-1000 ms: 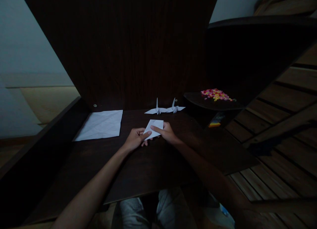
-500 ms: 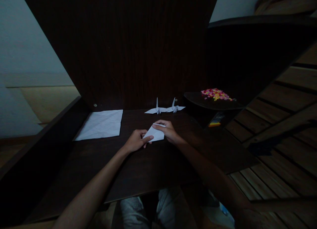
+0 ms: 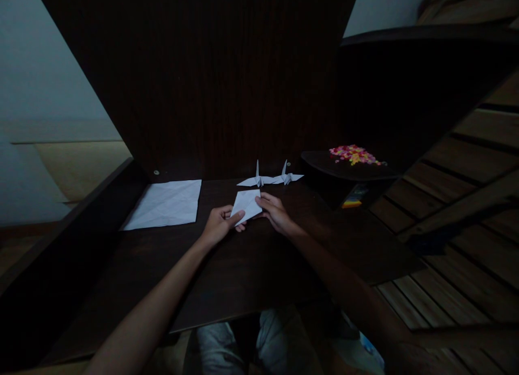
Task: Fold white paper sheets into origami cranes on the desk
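A small folded piece of white paper (image 3: 247, 203), roughly diamond-shaped, is held between my two hands above the dark desk. My left hand (image 3: 222, 223) grips its lower left side, thumb on top and fingers beneath. At the right edge, my right hand (image 3: 275, 210) pinches the paper with the thumb on its face. Just beyond stand two white origami cranes (image 3: 259, 181), side by side against the back panel, their thin points upright. Off to the left lies a larger creased white sheet (image 3: 166, 203), flat on the desk.
A low corner shelf (image 3: 324, 166) at the right carries a pile of small pink, red and yellow pieces (image 3: 354, 154). Below it sits a small item with a yellow-orange edge (image 3: 352, 203). A raised side board (image 3: 68, 223) borders the desk on the left.
The folded paper has been turned and raised slightly, now showing a diamond-shaped face. My right hand has shifted its grip from the top edge to the right side.
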The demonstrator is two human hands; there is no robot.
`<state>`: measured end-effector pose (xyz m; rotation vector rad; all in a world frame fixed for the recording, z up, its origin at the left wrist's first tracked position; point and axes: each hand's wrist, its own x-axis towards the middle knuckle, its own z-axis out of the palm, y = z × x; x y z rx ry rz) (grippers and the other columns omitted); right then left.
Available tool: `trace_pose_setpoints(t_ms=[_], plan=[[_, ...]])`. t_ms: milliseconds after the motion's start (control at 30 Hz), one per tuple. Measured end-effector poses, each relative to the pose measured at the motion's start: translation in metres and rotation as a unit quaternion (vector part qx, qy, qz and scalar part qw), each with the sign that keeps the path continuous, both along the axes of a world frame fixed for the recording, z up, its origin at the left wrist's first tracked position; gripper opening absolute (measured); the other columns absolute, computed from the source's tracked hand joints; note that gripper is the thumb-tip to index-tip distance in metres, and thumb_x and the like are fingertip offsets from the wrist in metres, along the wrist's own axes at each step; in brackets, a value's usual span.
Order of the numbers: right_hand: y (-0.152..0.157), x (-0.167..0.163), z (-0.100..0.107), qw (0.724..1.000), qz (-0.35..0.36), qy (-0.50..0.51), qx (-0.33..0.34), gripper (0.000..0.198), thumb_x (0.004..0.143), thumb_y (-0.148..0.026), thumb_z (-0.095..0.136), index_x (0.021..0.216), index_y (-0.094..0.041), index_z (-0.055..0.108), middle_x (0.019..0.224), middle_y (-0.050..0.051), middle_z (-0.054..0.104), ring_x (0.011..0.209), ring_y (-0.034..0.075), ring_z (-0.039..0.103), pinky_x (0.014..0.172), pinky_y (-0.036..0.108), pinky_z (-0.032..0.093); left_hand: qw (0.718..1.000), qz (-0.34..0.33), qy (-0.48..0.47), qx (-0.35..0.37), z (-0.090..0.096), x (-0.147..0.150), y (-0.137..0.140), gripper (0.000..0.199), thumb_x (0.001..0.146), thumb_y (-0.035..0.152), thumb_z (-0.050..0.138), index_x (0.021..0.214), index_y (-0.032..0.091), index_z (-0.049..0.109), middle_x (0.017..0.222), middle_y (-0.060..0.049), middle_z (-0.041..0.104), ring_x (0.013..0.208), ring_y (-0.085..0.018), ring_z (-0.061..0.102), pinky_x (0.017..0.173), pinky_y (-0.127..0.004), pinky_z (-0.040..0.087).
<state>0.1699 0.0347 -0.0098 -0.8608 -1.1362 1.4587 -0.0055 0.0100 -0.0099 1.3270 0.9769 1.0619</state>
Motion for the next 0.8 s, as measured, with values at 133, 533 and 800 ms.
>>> trace_pose_setpoints(t_ms=[133, 533, 800], plan=[[-0.0004, -0.0021, -0.0048, 0.997, 0.057, -0.052, -0.009, 0.035, 0.059, -0.039, 0.081, 0.079, -0.014, 0.065, 0.07, 0.003, 0.068, 0.062, 0.015, 0.066, 0.055, 0.026, 0.054, 0.995, 0.039, -0.079, -0.036, -0.0032, -0.0003, 0.0049, 0.041, 0.064, 0.045, 0.077, 0.081, 0.01, 0.066, 0.066, -0.007, 0.069, 0.058, -0.018, 0.065, 0.059, -0.03, 0.054], [0.0026, -0.0003, -0.0076, 0.994, 0.094, -0.063, 0.009, 0.025, 0.065, -0.035, 0.074, 0.072, -0.013, 0.063, 0.057, 0.001, 0.065, 0.05, 0.013, 0.062, 0.048, 0.024, 0.054, 0.993, 0.078, -0.085, -0.024, -0.0058, -0.0015, 0.009, 0.035, 0.063, 0.043, 0.078, 0.076, 0.012, 0.071, 0.071, -0.005, 0.071, 0.065, -0.017, 0.063, 0.064, -0.026, 0.047], [-0.0002, -0.0029, -0.0053, 0.996, 0.056, -0.057, 0.039, 0.027, 0.065, -0.038, 0.075, 0.075, -0.016, 0.063, 0.064, 0.0, 0.066, 0.058, 0.015, 0.064, 0.048, 0.026, 0.055, 0.995, 0.062, -0.08, -0.019, -0.0053, -0.0023, 0.0085, 0.037, 0.061, 0.047, 0.077, 0.065, 0.012, 0.067, 0.065, -0.004, 0.067, 0.061, -0.016, 0.059, 0.059, -0.026, 0.045]])
